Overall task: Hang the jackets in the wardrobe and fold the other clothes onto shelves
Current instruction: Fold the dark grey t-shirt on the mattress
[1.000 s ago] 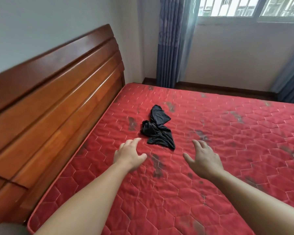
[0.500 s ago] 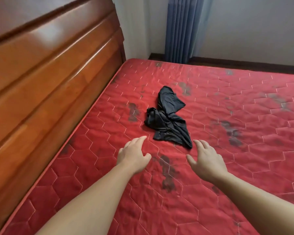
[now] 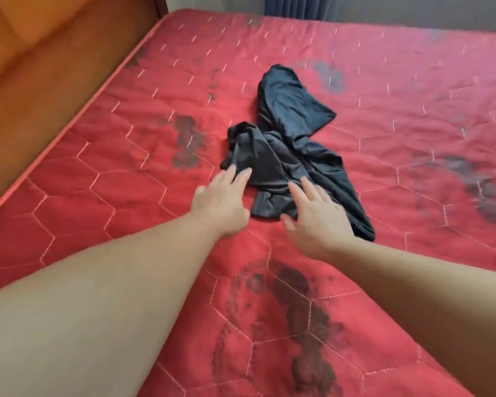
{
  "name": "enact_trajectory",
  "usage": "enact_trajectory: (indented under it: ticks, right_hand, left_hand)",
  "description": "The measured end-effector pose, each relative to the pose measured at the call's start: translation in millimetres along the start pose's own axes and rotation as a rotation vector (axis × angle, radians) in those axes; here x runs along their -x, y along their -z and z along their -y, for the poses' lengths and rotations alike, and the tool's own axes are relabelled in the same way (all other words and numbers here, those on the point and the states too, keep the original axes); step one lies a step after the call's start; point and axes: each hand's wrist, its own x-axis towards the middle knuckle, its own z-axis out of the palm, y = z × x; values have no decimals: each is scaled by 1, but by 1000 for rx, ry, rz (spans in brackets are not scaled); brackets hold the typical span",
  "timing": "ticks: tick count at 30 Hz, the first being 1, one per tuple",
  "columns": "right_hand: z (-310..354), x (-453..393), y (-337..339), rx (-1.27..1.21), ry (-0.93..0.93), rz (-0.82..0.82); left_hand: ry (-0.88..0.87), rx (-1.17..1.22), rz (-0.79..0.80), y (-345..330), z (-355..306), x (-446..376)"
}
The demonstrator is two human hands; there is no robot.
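1. Both hands reaching, neither gripping. Left hand [image 3: 222,203]: fingers straight, tips at the near-left edge of the black garment [image 3: 292,150]; touching or just above it, can't tell. Right hand [image 3: 317,217]: fingers spread and relaxed over the garment's near edge, nothing pinched.
2. Garment location: crumpled heap on the red mattress [image 3: 413,116], directly ahead of both hands, one lobe trailing away from the fingertips, a tail running down past the right hand's outer side.
3. Type unclear while bunched. Thin, slick-looking fabric, so probably a fold-for-shelf item rather than a jacket. That's a guess.
4. Risk: grabbing the heap as-is. Layers are twisted, so a pinch likely catches one layer only; the rest dangles and no seam or hem gets found for a clean fold.
5. Risk: slippery cloth sliding out of a light pinch, or the fold creeping apart on the quilted surface.
6. Risk: dark stains [image 3: 186,141] on the mattress, left of the left hand and below both wrists. If they're wet or loose, spreading the garment there could soil it. Can't tell if they're dry.
7. Wooden headboard [image 3: 55,70] far left of the left hand; curtain [image 3: 295,7] beyond the garment. Neither interferes.
8. Writing: none readable. No visible tag, logo or label on the garment or mattress.
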Motion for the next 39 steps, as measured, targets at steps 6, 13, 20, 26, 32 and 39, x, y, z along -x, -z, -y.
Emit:
enact_trajectory:
  ticks: [6,13,20,26,32,39]
  right_hand:
    - [10,-40,-35,67,-159,49]
    - [8,-43,-40,71,-171,-37]
    - [-9,-18,-16,-130,-149,-110]
    - [-38,69,-21,-25,-91,89]
    - [-82,147,14,-475,-256,57]
    - [-121,195,89,-831,-454,-10]
  left_hand:
    - [68,135,43,-6,7,-60]
    - [40,178,-165,-28,8,-66]
    - [-3,191,-69,-44,-15,9]
    - [-133,123,-58,-64,-40,93]
    - [-130,288,155,-61,-93,170]
    - [240,1117,127,-23,-154,211]
